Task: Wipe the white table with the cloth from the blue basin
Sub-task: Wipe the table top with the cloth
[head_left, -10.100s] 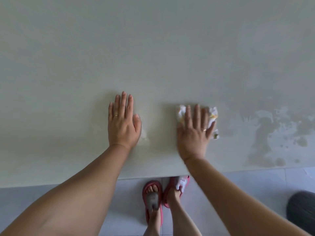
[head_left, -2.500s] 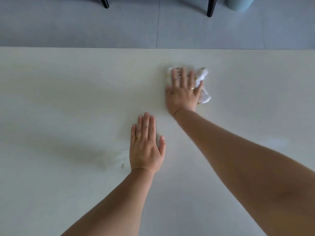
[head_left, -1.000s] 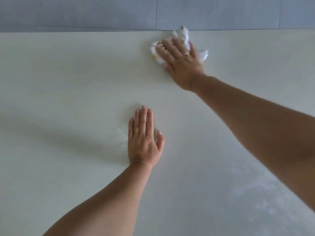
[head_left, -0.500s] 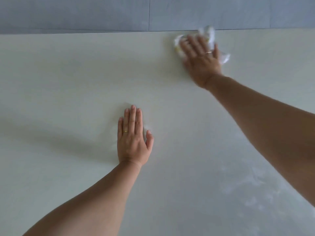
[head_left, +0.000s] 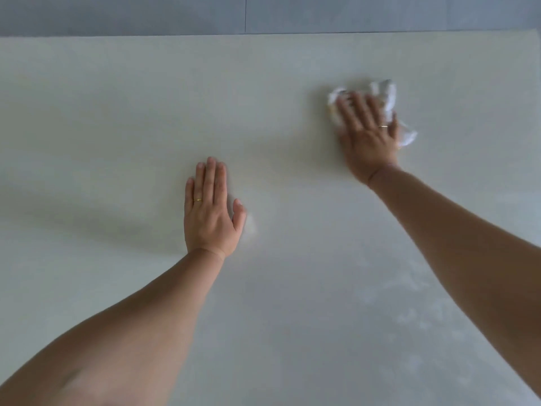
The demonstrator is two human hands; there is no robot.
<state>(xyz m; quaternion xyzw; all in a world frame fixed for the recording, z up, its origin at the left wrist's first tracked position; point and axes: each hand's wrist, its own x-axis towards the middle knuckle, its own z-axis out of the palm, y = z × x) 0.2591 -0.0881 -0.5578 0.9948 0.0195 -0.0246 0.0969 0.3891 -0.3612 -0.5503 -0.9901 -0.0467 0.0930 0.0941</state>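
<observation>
The white table [head_left: 117, 112] fills nearly the whole view. My right hand [head_left: 366, 136] lies flat on a crumpled white cloth [head_left: 386, 98] at the right of the tabletop, pressing it onto the surface; cloth edges stick out past my fingers and thumb side. My left hand [head_left: 209, 212] rests palm down near the middle, fingers together, holding nothing. The blue basin is out of view.
The table's far edge [head_left: 263, 35] runs across the top, with grey tiled floor [head_left: 351, 13] beyond it. Faint damp streaks [head_left: 409, 297] show on the surface at the lower right, under my right forearm.
My right hand has drawn the cloth from the far edge toward me and to the right. My left hand has stayed pressed in the same spot.
</observation>
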